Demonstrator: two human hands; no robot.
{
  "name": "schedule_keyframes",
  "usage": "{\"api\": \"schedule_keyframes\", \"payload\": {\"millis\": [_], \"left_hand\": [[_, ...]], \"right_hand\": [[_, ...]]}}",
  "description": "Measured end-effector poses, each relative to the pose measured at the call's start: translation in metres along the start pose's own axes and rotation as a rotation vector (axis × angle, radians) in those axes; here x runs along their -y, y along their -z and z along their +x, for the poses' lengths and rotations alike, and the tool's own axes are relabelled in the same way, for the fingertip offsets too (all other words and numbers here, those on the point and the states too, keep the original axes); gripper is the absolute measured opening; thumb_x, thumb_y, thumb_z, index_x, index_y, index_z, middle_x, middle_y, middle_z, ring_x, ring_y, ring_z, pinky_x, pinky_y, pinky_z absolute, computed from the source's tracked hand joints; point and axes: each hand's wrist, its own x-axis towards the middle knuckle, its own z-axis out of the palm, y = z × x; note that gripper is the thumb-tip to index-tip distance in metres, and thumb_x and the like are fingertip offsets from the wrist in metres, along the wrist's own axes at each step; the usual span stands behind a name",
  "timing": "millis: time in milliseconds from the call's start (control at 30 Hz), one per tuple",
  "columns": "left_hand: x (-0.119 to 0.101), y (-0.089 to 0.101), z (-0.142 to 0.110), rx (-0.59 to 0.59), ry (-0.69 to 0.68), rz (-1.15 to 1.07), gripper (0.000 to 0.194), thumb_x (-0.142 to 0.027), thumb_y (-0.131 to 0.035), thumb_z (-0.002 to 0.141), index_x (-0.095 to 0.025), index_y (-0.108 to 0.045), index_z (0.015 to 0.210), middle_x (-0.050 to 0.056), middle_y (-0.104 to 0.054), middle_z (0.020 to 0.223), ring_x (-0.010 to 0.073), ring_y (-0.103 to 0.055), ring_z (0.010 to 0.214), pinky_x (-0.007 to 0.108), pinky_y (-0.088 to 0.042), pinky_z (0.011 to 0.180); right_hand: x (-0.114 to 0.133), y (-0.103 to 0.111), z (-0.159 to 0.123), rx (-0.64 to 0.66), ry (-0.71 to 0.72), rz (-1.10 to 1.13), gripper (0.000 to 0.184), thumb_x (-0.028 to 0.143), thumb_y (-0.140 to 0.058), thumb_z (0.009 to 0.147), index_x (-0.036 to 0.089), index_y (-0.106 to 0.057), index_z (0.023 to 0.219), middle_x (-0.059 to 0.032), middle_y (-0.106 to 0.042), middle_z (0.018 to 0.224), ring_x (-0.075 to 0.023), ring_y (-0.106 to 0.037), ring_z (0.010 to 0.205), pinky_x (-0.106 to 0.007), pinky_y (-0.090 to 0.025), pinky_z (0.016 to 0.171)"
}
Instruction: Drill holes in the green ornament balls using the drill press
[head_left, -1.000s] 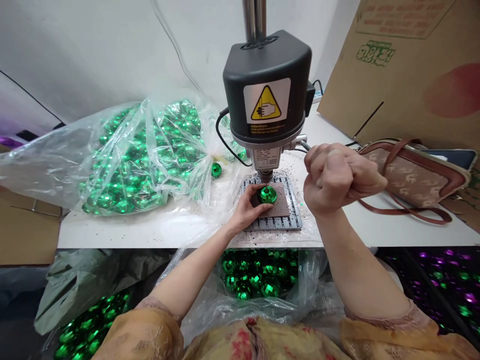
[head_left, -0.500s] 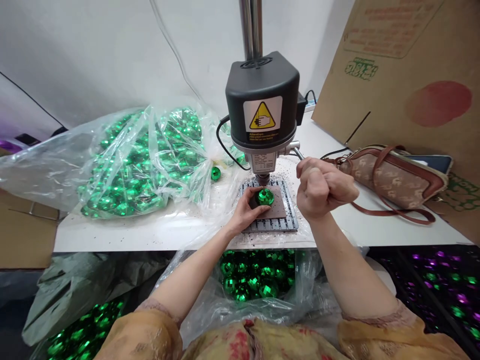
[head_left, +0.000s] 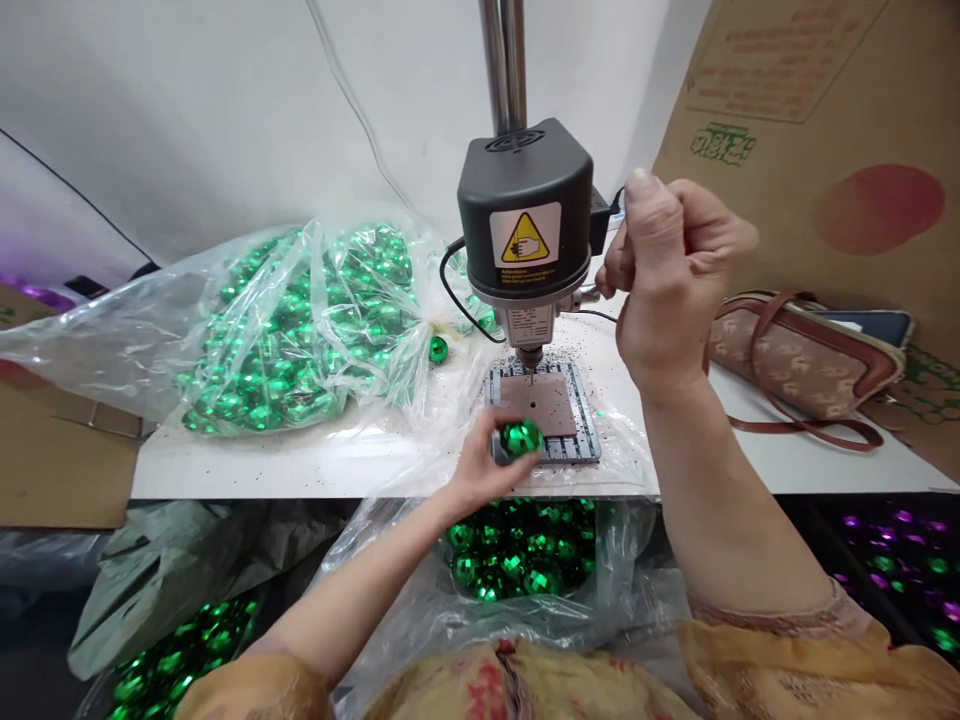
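Between the thumb and fingers of my left hand (head_left: 480, 460) is a shiny green faceted ball (head_left: 520, 437). They are over the front left part of the slotted metal base plate (head_left: 587, 450), clear of the drill bit. On that base lies a flat brown pad (head_left: 555, 405) with a small dark hole. Above it stands the black drill press (head_left: 525, 190), its chuck (head_left: 530, 356) pointing down. My right hand (head_left: 671, 265) is raised at the machine's right side, closed around the lever (head_left: 588, 296); most of the lever is hidden by the fist.
A clear plastic bag (head_left: 292, 330) of green balls lies on the left, with one loose ball (head_left: 438, 349) beside it. More balls (head_left: 525, 550) fill a plastic-lined container below the table edge. On the right are a handbag (head_left: 806, 355) and a cardboard box (head_left: 810, 120).
My left hand has drawn the green ball off the brown pad, toward me. My right hand has risen with the lever, and the chuck now stands apart from the ball.
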Motion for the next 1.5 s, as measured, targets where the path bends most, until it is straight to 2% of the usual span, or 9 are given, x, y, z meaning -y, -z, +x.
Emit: {"api": "schedule_keyframes", "payload": {"millis": [100,167,233,400,533,767,1033,1300,1500], "left_hand": [[-0.014,0.018,-0.038,0.491,-0.240,0.162,0.045,-0.050,-0.081,0.079,-0.024,-0.068,0.113,0.009,-0.072,0.103,0.0255,-0.067,0.092,0.038,-0.052,0.082],[-0.014,0.030,-0.047,0.659,-0.306,0.241,0.048,-0.057,-0.080,0.079,-0.025,-0.070,0.114,0.009,-0.073,0.101,0.0264,-0.067,0.090,0.039,-0.051,0.080],[-0.005,0.045,-0.035,0.563,-0.270,0.259,0.041,-0.054,-0.073,0.088,-0.025,-0.069,0.117,0.009,-0.074,0.104,0.0259,-0.068,0.093,0.038,-0.052,0.083],[0.043,0.080,0.058,-0.075,0.013,0.462,0.017,-0.031,-0.057,0.098,-0.021,-0.067,0.108,0.013,-0.070,0.105,0.0295,-0.067,0.100,0.042,-0.051,0.092],[0.072,0.084,0.122,-0.265,0.380,0.661,0.015,-0.016,-0.059,0.092,-0.015,-0.064,0.106,0.021,-0.065,0.114,0.0396,-0.064,0.109,0.052,-0.047,0.097],[0.083,0.081,0.145,-0.263,0.387,0.591,0.022,-0.016,-0.071,0.083,-0.017,-0.065,0.104,0.020,-0.060,0.126,0.0365,-0.066,0.108,0.052,-0.050,0.097],[0.045,0.060,0.103,-0.257,0.388,-0.515,0.049,-0.046,-0.079,0.081,-0.020,-0.060,0.119,0.005,-0.071,0.098,0.0193,-0.070,0.086,0.044,-0.064,0.084],[0.044,0.013,0.076,-0.109,0.250,-0.519,0.067,-0.052,-0.092,0.069,-0.018,-0.067,0.121,0.011,-0.074,0.118,0.0263,-0.069,0.112,0.043,-0.056,0.101],[0.051,0.001,0.075,0.029,0.203,-0.412,0.069,-0.050,-0.091,0.071,-0.018,-0.065,0.126,0.012,-0.073,0.120,0.0275,-0.069,0.112,0.045,-0.056,0.101]], "right_hand": [[-0.001,-0.001,-0.003,-0.041,0.023,0.044,0.060,0.060,-0.071,0.084,0.021,-0.033,0.058,0.0068,-0.031,0.048,-0.0053,-0.029,0.041,-0.028,-0.023,0.042],[-0.001,-0.002,-0.003,-0.057,0.035,0.068,0.059,0.056,-0.072,0.084,0.019,-0.034,0.058,0.0072,-0.032,0.047,-0.0037,-0.029,0.040,-0.026,-0.022,0.042],[0.000,-0.003,-0.003,-0.057,0.033,0.082,0.057,0.051,-0.071,0.087,0.018,-0.034,0.058,0.0075,-0.032,0.047,-0.0024,-0.029,0.040,-0.024,-0.023,0.042],[0.000,-0.005,-0.002,-0.086,0.054,0.106,0.057,0.050,-0.073,0.087,0.019,-0.035,0.057,0.0075,-0.030,0.046,-0.0032,-0.028,0.040,-0.024,-0.021,0.040],[-0.001,-0.005,-0.003,-0.091,0.068,0.114,0.059,0.051,-0.075,0.086,0.019,-0.035,0.056,0.0068,-0.031,0.046,-0.0050,-0.029,0.040,-0.027,-0.019,0.038],[0.000,-0.003,-0.006,-0.078,0.073,0.105,0.051,0.035,-0.068,0.094,0.018,-0.036,0.058,0.0068,-0.033,0.049,-0.0036,-0.032,0.042,-0.025,-0.022,0.042],[-0.002,-0.004,-0.006,-0.079,0.114,0.060,0.053,0.041,-0.066,0.096,0.018,-0.034,0.060,0.0067,-0.030,0.049,-0.0028,-0.031,0.041,-0.023,-0.023,0.042],[-0.008,0.001,-0.009,-0.024,0.090,-0.185,0.057,0.059,-0.048,0.102,0.022,-0.025,0.066,0.0038,-0.027,0.055,-0.0058,-0.030,0.044,-0.025,-0.028,0.044],[-0.008,0.002,-0.010,-0.040,0.060,-0.123,0.059,0.063,-0.054,0.097,0.022,-0.027,0.065,0.0032,-0.027,0.057,-0.0077,-0.028,0.048,-0.028,-0.030,0.047]]}}
